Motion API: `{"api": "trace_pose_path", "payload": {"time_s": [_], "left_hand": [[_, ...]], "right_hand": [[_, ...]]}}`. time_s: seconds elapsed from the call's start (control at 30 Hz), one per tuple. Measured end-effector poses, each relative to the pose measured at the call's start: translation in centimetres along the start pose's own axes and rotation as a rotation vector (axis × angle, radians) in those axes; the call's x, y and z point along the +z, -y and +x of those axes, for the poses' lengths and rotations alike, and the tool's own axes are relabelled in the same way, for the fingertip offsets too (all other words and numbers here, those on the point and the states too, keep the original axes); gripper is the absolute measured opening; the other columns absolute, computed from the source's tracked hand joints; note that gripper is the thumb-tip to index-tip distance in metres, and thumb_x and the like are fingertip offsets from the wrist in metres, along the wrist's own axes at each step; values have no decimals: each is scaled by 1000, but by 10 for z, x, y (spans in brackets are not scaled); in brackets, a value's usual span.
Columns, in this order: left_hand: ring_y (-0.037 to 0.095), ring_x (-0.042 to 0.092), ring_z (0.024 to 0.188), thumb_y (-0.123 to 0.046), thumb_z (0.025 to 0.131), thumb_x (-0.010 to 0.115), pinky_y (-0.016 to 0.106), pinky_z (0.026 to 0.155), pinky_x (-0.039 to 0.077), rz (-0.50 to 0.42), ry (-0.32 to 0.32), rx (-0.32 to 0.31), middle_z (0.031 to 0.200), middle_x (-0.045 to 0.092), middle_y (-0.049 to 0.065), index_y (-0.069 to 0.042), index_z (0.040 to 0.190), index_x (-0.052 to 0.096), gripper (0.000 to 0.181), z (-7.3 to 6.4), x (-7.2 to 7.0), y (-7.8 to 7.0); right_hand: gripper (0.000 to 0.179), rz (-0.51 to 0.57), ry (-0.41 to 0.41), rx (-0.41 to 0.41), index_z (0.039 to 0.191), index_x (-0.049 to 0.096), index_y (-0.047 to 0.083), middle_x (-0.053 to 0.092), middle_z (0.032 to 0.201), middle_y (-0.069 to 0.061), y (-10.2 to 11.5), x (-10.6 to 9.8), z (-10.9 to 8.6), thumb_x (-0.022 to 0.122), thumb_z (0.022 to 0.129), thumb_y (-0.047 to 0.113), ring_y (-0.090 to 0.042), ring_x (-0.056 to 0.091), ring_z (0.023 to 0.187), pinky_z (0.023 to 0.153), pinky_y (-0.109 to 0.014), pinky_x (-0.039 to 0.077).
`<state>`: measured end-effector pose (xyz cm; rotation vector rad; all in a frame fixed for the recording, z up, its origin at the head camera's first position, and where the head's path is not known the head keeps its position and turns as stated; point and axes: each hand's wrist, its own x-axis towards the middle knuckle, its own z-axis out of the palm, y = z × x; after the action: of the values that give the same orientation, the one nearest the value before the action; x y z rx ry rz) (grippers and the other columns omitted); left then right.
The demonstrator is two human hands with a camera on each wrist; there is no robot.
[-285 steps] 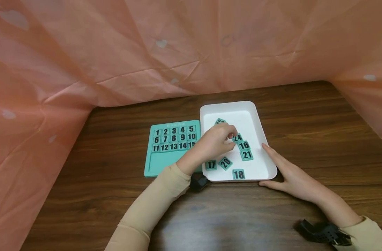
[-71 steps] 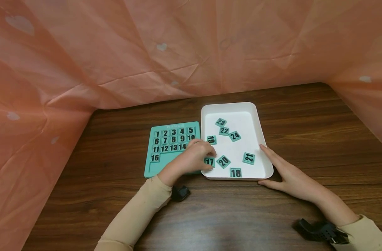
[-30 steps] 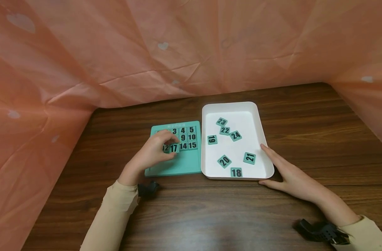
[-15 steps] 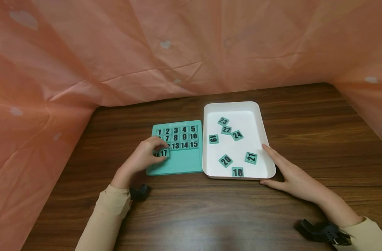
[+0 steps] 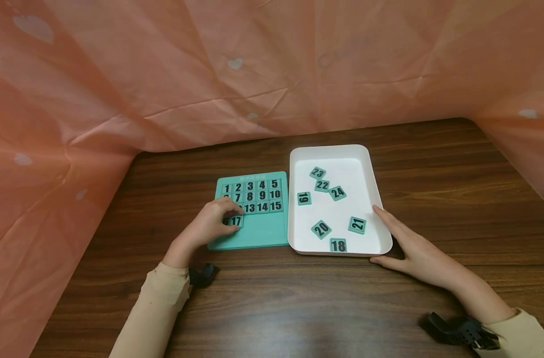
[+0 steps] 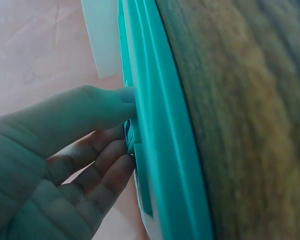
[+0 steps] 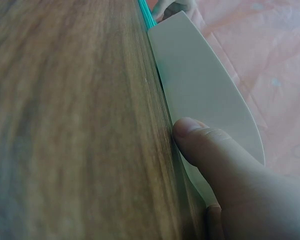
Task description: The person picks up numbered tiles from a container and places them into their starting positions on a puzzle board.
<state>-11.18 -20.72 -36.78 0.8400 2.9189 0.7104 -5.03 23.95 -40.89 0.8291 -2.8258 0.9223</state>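
My left hand (image 5: 209, 224) pinches a teal number tile marked 17 (image 5: 237, 222), which sits low at the number puzzle board (image 5: 265, 233) beside the half-covered tile 16. Rows 1 to 15 lie above it, a few covered by my fingers. In the left wrist view, my thumb (image 6: 107, 102) and fingertips come together at the board's inner edge. My right hand (image 5: 417, 253) rests at the near right corner of the white tray (image 5: 385, 238), fingers along its side. The right wrist view shows the thumb (image 7: 205, 142) against the tray's outer wall.
Loose tiles lie in the tray: 23 (image 5: 318, 173), 22 (image 5: 322, 185), 24 (image 5: 337, 193), 19 (image 5: 304, 198), 20 (image 5: 321, 229), 21 (image 5: 357, 225) and 18 (image 5: 338, 245). The tray stands right beside the board on a wooden table (image 5: 298, 303). A pinkish-orange cloth (image 5: 272, 74) hangs behind.
Tile 16 went from the tray into the board's fourth row. My left hand then took tile 17 from the tray, carried it left and lowered it beside 16. My right hand stays at the tray.
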Motion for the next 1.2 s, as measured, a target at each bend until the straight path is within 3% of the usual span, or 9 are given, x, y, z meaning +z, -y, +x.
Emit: {"api": "trace_pose_path", "payload": {"time_s": [0.27,0.7,1.0,1.2], "left_hand": [[19,55,90,-8,79,79,36,77,49,-12,-4,-29,101,62,6,-5,103,71,26,0,0,0],[20,57,91,-9,78,79,37,78,50,-14,-16,-43,101,63,6,-5,102,71,26,1,-1,-1],[20,57,91,-8,78,79,38,78,50,-16,-1,-61,99,62,6,-4,101,71,25,1,0,-3],[20,57,90,-8,78,79,37,78,50,-21,8,-73,98,63,6,-4,100,71,24,-1,-2,-4]], "right_hand": [[102,9,-4,-6,155,13,18,27,153,-15,-1,1,0,79,79,33,-34,38,130,95,-10,26],[102,-19,-13,-2,154,15,18,29,151,-18,-1,0,1,80,78,33,-34,39,129,95,-21,35],[102,-15,-1,11,154,15,18,29,151,-19,0,-1,1,80,78,33,-37,39,129,90,-46,42],[102,13,11,15,155,14,18,28,151,-22,0,0,1,80,78,33,-41,38,128,88,-56,41]]}}
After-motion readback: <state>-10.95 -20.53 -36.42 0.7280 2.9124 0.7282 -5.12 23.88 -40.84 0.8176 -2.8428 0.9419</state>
